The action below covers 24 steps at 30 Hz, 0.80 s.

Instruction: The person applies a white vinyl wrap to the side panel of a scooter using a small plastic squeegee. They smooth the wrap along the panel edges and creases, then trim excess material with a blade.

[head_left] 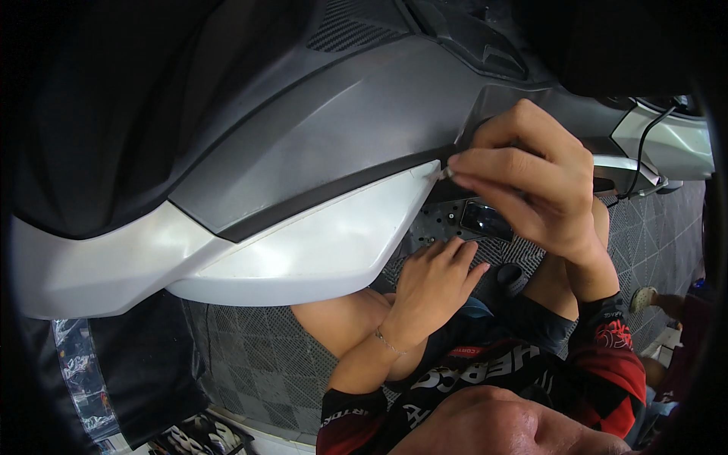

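Observation:
A scooter's side bodywork fills the upper left: a grey panel (318,129) above a black trim strip (326,193) and a glossy white lower panel (303,250). My right hand (523,174) is raised at the white panel's right tip, fingertips pinched on a small pale piece (447,173) at the seam. My left hand (432,288) reaches under the white panel's lower edge, fingers together and flat, holding nothing I can see. A thin bracelet circles that wrist.
Grey patterned floor tiles (250,356) lie below. A black perforated part (462,220) of the scooter shows behind my hands. A second white vehicle panel (667,144) with a black cable stands at the right. Another person's foot (644,299) shows at the far right.

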Tool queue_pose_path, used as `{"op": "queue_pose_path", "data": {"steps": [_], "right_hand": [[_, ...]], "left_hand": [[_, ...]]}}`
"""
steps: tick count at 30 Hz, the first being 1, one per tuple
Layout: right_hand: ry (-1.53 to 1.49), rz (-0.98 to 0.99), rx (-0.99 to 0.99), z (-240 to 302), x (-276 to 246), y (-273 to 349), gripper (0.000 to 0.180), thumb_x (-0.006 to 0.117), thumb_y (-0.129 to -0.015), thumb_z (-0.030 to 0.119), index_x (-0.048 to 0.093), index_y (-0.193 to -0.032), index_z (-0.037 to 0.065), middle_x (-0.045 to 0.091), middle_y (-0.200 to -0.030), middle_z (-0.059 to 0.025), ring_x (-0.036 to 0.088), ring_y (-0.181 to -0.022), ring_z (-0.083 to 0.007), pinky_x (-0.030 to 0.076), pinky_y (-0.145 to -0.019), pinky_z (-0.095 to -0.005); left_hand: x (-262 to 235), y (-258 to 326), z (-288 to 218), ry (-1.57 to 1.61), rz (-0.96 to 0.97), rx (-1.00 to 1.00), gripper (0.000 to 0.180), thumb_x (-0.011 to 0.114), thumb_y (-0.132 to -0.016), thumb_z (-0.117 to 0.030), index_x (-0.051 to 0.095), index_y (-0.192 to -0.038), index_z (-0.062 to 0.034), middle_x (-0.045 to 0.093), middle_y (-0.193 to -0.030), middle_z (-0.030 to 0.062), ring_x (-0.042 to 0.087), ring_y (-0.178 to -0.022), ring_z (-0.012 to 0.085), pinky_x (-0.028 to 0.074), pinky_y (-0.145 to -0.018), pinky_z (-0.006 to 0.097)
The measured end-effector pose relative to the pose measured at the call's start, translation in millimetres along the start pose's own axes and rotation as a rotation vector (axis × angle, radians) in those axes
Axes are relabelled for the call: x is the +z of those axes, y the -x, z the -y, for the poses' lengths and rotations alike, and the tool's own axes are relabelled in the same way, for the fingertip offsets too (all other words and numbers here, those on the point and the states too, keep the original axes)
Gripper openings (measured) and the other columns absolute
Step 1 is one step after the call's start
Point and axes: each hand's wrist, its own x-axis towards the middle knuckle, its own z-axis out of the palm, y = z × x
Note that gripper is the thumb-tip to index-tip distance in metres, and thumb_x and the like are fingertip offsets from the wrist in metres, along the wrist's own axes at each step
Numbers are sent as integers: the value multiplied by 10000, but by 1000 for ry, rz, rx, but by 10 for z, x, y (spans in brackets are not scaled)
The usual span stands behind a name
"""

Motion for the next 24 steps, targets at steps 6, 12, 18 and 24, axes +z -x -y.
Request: {"op": "queue_pose_path", "data": {"steps": [6,12,18,24], "right_hand": [[78,5,40,-28,-17,28,277,899,-753,-11,830,-1017,38,690,-899,-60,661,-758,-189,497,-620,-318],[127,17,49,-8,-55,40,285,901,-735,-11,826,-1004,42,682,-887,-58,659,-758,-202,500,-623,-332],[187,34,57,42,-60,80,305,903,-728,-9,823,-1017,47,681,-881,-55,661,-777,-212,502,-633,-339],[209,29,46,36,-68,95,309,905,-723,-10,821,-1016,45,686,-884,-56,663,-779,-217,506,-634,-344]], "left_hand": [[10,6,8,4,7,-1,318,752,-1028,-315,736,-1179,-35,742,-1062,125,763,-953,350,628,-799,478],[7,4,-4,9,8,16,323,753,-1029,-314,738,-1186,-32,752,-1081,121,770,-948,347,636,-799,463],[27,1,-9,6,11,18,321,748,-1032,-311,736,-1183,-28,751,-1079,119,771,-943,342,639,-798,463],[51,4,-24,-2,12,19,316,745,-1033,-309,734,-1179,-29,748,-1078,122,768,-947,342,641,-793,462]]}}
